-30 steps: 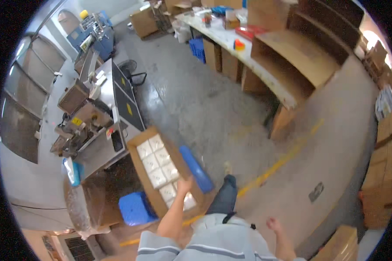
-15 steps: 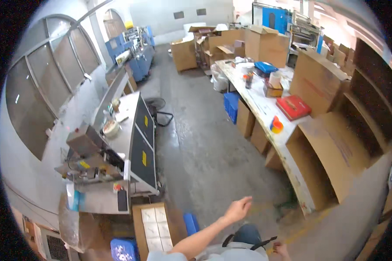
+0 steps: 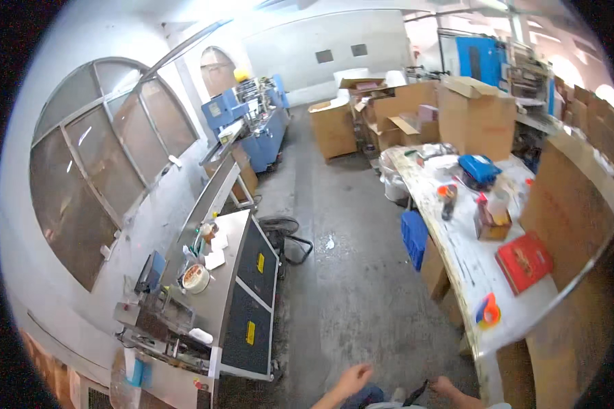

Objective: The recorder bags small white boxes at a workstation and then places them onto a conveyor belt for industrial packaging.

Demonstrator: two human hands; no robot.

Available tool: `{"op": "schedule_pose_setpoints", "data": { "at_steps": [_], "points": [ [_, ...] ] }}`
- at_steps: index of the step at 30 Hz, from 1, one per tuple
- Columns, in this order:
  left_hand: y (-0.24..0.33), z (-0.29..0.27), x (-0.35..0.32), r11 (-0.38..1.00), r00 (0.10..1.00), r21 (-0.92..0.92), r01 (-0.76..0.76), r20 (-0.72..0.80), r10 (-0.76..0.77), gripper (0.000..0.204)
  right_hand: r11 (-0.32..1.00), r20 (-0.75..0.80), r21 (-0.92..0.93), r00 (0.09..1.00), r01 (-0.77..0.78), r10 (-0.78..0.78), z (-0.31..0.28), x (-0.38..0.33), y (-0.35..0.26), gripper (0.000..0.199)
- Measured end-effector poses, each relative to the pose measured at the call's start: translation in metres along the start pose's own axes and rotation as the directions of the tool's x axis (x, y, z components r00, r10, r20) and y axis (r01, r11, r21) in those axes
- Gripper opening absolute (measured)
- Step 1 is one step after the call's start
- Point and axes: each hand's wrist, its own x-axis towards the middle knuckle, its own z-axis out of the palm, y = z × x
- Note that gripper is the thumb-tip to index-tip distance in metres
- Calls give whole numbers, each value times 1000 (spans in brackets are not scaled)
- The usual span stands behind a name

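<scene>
Apparent step: walking, left hand [image 3: 354, 380] empty, fingers loosely curled. A black strap [image 3: 416, 393] adjoins the fingers of the right hand [image 3: 445, 386], their grip indeterminable; advancing calls for clearance from the tabletop [image 3: 531, 305] forward-right of them.

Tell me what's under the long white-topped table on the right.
Under the long white-topped table, along the aisle side, are a blue crate and, nearer the camera, brown cardboard. Anything deeper is covered by these and the table.
</scene>
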Motion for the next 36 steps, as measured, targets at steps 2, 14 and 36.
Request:
{"op": "schedule_pose_setpoints", "data": {
  "at_steps": [2, 14, 36],
  "points": [
    [-42, -8, 46, 988, 996, -148, 33, -73, -44, 40, 579, 170, 660, 845, -479, 507, -64, 72, 51, 47],
    [11, -249, 430, 967, 990, 212, 138, 0, -142, 40, 355, 46, 903, 876, -243, 481, -362, 360, 234, 28],
    [31, -634, 1099, 994, 984, -29, 106, -141, -109, 37, 628, -146, 734, 841, -261, 520, -771, 958, 673, 27]
  ]
}}
